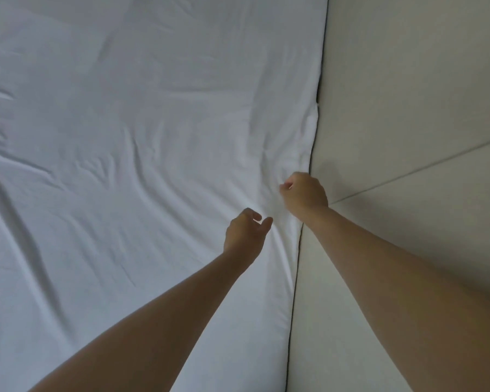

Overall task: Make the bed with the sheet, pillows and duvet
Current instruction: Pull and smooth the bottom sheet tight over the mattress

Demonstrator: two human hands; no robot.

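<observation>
Head view looks down on the bed, and from the left side the white sheet [125, 137] covers nearly all that can be seen of the mattress; it lies spread out but not smooth, with long soft creases on the far left and a group of small wrinkles near the middle; toward the right the folds run together to the place where the hands work; the left hand [245, 233] hovers just over the sheet or lightly on it, I cannot tell which, with thumb and fingers loosely curved and apart, and it holds nothing; a little further right the right hand [304, 192] is curled into a fist at the right edge of the sheet, and the cloth is drawn into wrinkles toward it, so I judge that it pinches the sheet edge, though the fingertips are hidden; just beside this hand a dark narrow gap [300, 250] runs between the bed and the pale padded panel [408, 108], which fills the right part of the picture; as I judge it, the sheet is laid, while the tucking along this edge and the smoothing are not finished; no pillows and no duvet are in view, so these steps seem to remain
</observation>
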